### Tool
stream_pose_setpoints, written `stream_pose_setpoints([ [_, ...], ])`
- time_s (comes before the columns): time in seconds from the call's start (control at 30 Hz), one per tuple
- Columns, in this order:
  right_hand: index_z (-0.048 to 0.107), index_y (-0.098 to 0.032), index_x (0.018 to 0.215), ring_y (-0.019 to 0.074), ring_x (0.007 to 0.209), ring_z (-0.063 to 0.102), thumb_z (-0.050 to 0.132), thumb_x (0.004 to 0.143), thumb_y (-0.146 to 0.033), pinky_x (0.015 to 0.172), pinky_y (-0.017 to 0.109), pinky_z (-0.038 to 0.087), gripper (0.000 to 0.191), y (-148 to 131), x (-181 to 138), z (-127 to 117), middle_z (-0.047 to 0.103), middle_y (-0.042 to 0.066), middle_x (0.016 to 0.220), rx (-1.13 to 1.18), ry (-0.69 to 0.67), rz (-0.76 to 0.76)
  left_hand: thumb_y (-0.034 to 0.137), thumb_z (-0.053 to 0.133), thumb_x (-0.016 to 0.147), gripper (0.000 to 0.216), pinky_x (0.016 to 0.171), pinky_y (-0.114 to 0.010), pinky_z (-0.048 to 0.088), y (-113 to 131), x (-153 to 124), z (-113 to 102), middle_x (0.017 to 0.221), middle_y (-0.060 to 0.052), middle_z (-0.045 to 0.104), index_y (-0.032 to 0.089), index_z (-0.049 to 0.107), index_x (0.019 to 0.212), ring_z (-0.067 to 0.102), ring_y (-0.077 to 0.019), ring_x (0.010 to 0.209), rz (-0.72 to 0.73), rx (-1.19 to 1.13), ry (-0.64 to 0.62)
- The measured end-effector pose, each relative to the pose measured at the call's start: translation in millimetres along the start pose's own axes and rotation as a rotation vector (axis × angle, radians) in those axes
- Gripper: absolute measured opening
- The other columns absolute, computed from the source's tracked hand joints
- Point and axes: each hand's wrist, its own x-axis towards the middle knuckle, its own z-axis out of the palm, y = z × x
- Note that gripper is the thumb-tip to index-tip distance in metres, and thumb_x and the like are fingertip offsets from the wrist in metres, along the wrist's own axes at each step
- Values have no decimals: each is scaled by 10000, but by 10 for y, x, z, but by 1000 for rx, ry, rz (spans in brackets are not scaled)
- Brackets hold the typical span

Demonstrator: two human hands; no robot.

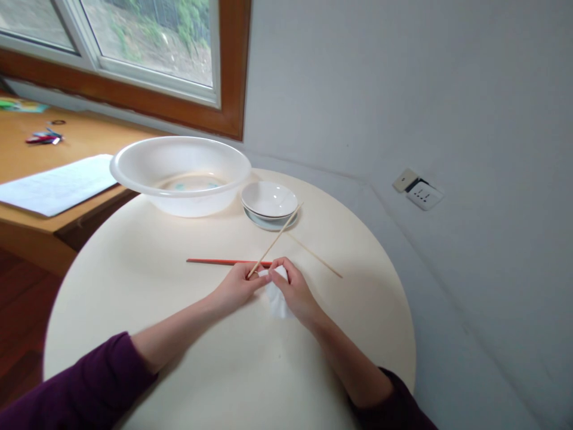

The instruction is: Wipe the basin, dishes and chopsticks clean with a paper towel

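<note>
My left hand (242, 283) is closed round the lower end of a light wooden chopstick (278, 235), which slants up to the right. Beside it, my right hand (292, 286) pinches a white tissue or cloth (278, 298) that hangs below the fingers. The fingertips of both hands meet or nearly meet at the white piece. Just behind the hands, a red chopstick (215, 261) lies on the round table (215, 382), its right part hidden by the fingers. Another light wooden chopstick (317, 257) rests to the right.
Stacked white bowls (268, 199) sit on a plate (268, 225) toward the back. Left of them stands a large translucent basin (192, 203). A wooden desk (89, 131) with a white sheet (58, 182) adjoins the table at left. The wall carries a socket (424, 196).
</note>
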Motion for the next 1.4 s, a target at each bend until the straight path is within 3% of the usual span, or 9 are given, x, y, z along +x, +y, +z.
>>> stream_pose_setpoints([
  [0.23,601,-182,909,143,745,548,702,633,-323,626,241,426,326,-56,19,-178,611,13,865,-111,-164,73,521,674,594,422,416,-195,161,29,-5,-35,425,101,329,175,431,585,233,-40,406,-25,-69,158],
  [0.37,631,-185,961,137,720,565,715,618,-318,605,236,419,377,-127,-9,-238,633,20,896,17,-231,167,524,670,601,437,426,-197,157,6,2,-43,435,101,313,181,400,575,232,-41,416,-33,-58,168],
  [0.53,620,-164,831,92,550,502,729,575,-324,494,196,351,321,-172,-23,-243,592,-28,667,191,-147,240,503,670,605,433,446,-209,135,-47,20,-36,465,104,251,186,378,560,200,-44,439,-2,4,154],
  [0.67,610,-165,811,92,528,491,716,553,-295,487,199,350,307,-167,6,-239,591,-31,640,276,-32,220,475,622,631,350,456,-221,129,-73,38,-41,457,102,228,177,447,573,189,-56,444,9,112,164],
  [0.83,612,-173,803,116,563,525,718,539,-282,541,223,395,305,-134,56,-244,605,-27,645,336,125,172,358,542,654,234,483,-232,211,-48,30,-34,479,62,349,188,423,546,310,-87,479,27,56,55],
  [1.0,632,-168,794,137,599,557,721,560,-300,594,248,421,283,-113,47,-224,636,-4,677,361,77,183,337,517,643,226,532,-257,286,-71,43,-24,507,39,372,201,388,516,375,-109,513,9,-208,36],
  [1.17,643,-158,754,142,601,564,724,569,-326,611,258,424,262,-114,18,-181,647,9,676,357,0,214,424,537,712,316,548,-258,283,-115,50,-27,523,20,413,188,426,533,369,-113,536,64,-206,6],
  [1.4,660,-166,792,153,641,593,736,571,-322,641,259,443,280,-150,-8,-165,677,15,729,367,-64,265,476,604,676,353,524,-231,258,-145,56,-6,549,47,403,174,442,591,352,-88,526,23,-223,-9],
])
